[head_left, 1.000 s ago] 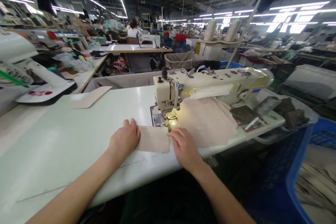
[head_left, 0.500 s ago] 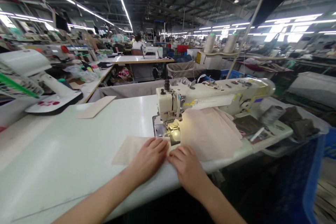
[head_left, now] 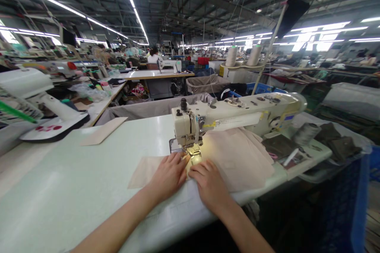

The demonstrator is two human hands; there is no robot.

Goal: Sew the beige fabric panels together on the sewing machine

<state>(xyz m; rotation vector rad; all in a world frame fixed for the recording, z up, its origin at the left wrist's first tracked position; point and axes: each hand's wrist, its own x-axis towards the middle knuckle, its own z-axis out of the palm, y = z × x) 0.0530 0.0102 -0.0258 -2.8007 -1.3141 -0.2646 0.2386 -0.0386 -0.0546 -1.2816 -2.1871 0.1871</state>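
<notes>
Left hand [head_left: 169, 176] lies flat on a beige fabric piece [head_left: 142, 172], right hand [head_left: 209, 184] flat against the edge of a pink cloth [head_left: 237, 162] — both open, pressing down, not gripping — right in front of the sewing machine [head_left: 237, 116] on the counter [head_left: 65, 170].

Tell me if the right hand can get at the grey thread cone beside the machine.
Probably yes: the right hand sits at the edge of the beige fabric, and the grey thread cone lies past it and a dark cloth. Only soft cloth lies between, with the sewing machine behind, so the way looks free.
</notes>
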